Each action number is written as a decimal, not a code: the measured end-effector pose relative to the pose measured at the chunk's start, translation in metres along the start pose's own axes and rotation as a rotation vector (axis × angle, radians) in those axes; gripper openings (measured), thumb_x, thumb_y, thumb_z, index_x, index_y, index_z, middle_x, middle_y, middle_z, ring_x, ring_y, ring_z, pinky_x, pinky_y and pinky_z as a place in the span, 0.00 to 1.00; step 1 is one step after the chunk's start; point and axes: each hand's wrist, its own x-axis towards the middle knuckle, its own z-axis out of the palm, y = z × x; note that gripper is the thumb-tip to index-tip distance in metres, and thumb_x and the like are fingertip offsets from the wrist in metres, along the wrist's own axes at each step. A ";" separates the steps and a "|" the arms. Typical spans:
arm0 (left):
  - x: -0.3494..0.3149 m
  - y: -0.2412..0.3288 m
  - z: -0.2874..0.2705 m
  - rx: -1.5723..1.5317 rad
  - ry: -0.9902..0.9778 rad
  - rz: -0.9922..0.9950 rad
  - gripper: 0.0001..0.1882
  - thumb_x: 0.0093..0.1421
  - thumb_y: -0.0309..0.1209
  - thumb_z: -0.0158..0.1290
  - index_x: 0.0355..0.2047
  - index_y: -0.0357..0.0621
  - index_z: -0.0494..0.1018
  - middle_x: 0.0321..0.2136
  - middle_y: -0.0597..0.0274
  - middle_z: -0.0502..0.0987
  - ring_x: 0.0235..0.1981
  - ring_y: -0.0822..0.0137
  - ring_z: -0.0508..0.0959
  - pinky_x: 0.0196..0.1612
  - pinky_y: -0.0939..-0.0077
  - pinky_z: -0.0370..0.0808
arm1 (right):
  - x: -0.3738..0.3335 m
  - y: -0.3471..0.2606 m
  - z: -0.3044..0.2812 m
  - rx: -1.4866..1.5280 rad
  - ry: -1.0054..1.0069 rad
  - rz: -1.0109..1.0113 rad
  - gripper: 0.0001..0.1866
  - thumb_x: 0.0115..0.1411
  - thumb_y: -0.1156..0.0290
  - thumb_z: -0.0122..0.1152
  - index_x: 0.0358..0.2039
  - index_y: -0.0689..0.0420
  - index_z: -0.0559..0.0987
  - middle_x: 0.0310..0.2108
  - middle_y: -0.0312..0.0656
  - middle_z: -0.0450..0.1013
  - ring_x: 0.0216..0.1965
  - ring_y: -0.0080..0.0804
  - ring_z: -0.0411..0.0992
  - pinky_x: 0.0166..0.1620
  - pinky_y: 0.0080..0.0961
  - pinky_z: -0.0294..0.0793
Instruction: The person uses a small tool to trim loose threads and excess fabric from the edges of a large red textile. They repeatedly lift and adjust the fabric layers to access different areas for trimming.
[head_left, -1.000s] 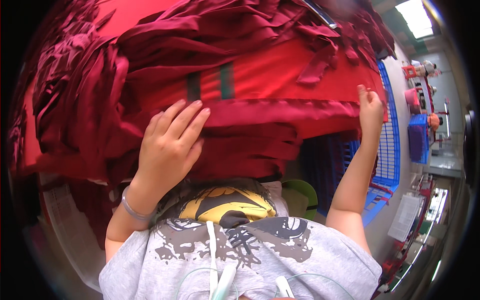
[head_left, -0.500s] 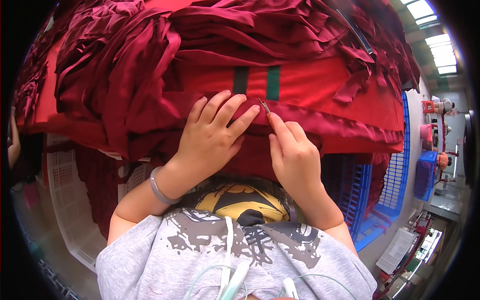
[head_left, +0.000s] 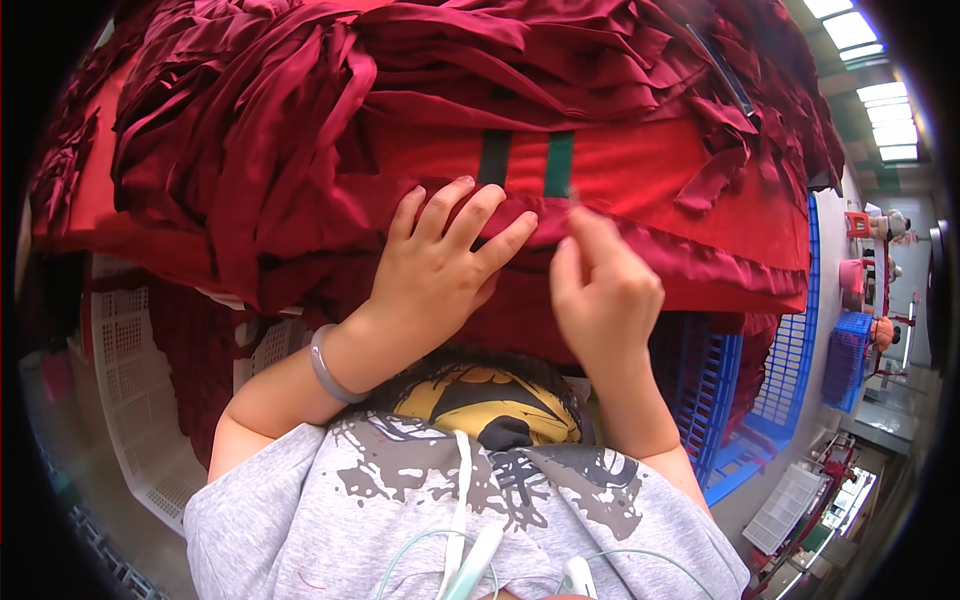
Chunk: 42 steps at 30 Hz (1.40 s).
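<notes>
Under the left hand (head_left: 438, 258), fingers spread wide, a strip (head_left: 690, 254) is laid toward four o'clock, a blurred tip (head_left: 573, 197) pinched by the right hand (head_left: 612, 292).

I am in what looks like a garment workshop: dark red fabric strips (head_left: 300, 130) lie heaped toward the far edge of my red-covered table (head_left: 655, 150), with a white plastic crate (head_left: 125, 340) below its near left corner and a blue crate (head_left: 797, 370) by its right edge. Beyond that edge stretches a hall with bright windows (head_left: 852, 35).
</notes>
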 end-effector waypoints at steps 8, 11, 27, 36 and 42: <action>-0.002 -0.002 -0.004 -0.114 -0.023 -0.017 0.33 0.49 0.37 0.62 0.59 0.64 0.70 0.58 0.64 0.67 0.59 0.57 0.66 0.60 0.49 0.62 | -0.010 -0.010 -0.019 0.105 -0.159 -0.013 0.13 0.53 0.74 0.62 0.41 0.58 0.81 0.22 0.41 0.75 0.23 0.38 0.75 0.28 0.33 0.73; -0.002 -0.004 -0.004 -0.113 -0.013 0.001 0.33 0.49 0.37 0.62 0.58 0.64 0.70 0.58 0.64 0.67 0.59 0.56 0.66 0.60 0.48 0.62 | -0.012 -0.012 -0.018 0.045 -0.190 -0.015 0.13 0.53 0.74 0.62 0.41 0.59 0.81 0.23 0.41 0.75 0.23 0.38 0.75 0.27 0.32 0.73; -0.004 -0.007 -0.009 -0.158 -0.066 -0.009 0.30 0.53 0.39 0.60 0.57 0.54 0.70 0.60 0.65 0.67 0.61 0.58 0.65 0.62 0.50 0.60 | -0.008 -0.017 -0.003 0.027 -0.155 -0.096 0.14 0.53 0.72 0.62 0.41 0.59 0.81 0.19 0.38 0.71 0.21 0.34 0.72 0.24 0.31 0.70; -0.005 -0.009 -0.010 -0.181 -0.073 -0.018 0.29 0.53 0.38 0.59 0.57 0.54 0.71 0.61 0.65 0.67 0.62 0.58 0.64 0.63 0.50 0.60 | -0.005 -0.021 -0.010 0.066 -0.122 -0.074 0.13 0.53 0.73 0.62 0.41 0.59 0.81 0.20 0.39 0.72 0.21 0.36 0.73 0.25 0.31 0.72; -0.004 -0.009 -0.011 -0.179 -0.069 -0.008 0.29 0.53 0.38 0.59 0.57 0.54 0.71 0.61 0.65 0.66 0.62 0.58 0.64 0.63 0.50 0.60 | -0.007 -0.021 -0.003 0.035 -0.153 -0.082 0.13 0.54 0.72 0.61 0.41 0.58 0.81 0.21 0.40 0.73 0.21 0.36 0.74 0.25 0.32 0.72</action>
